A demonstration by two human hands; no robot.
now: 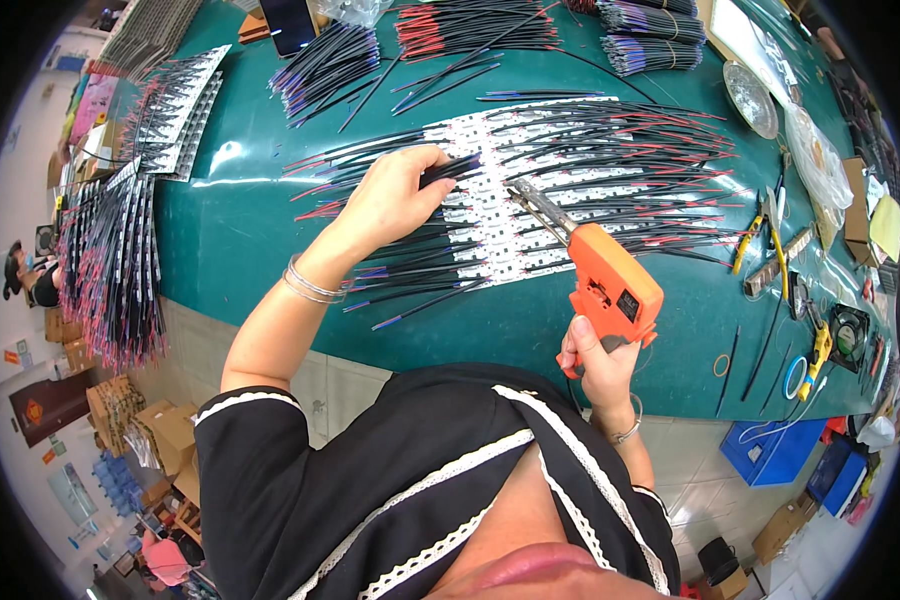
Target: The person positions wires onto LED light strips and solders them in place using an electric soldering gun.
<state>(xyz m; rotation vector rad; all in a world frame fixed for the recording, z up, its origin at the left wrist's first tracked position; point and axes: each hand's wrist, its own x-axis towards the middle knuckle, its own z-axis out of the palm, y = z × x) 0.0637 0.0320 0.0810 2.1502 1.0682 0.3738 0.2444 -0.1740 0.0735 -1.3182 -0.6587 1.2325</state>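
A white panel of small circuit boards [505, 262] lies on the green table, with rows of black wires [570, 150] running out to both sides; many ends are red or blue. My left hand [395, 195] pinches a black wire [458, 168] over the left half of the panel, its tip reaching toward the middle. In my right hand [602, 370] is an orange soldering gun [615, 275], fingers wrapped around its handle. The gun's metal tip points up and left at the panel's middle, close to the wire end; whether they touch I cannot tell.
Bundles of black wires [325, 70] lie along the far side. Wired panels [115, 250] overhang the left edge. On the right are yellow-handled pliers [747, 245], a metal dish [750, 98], a tape roll [794, 378] and a small fan [850, 335]. A blue bin [765, 455] stands on the floor.
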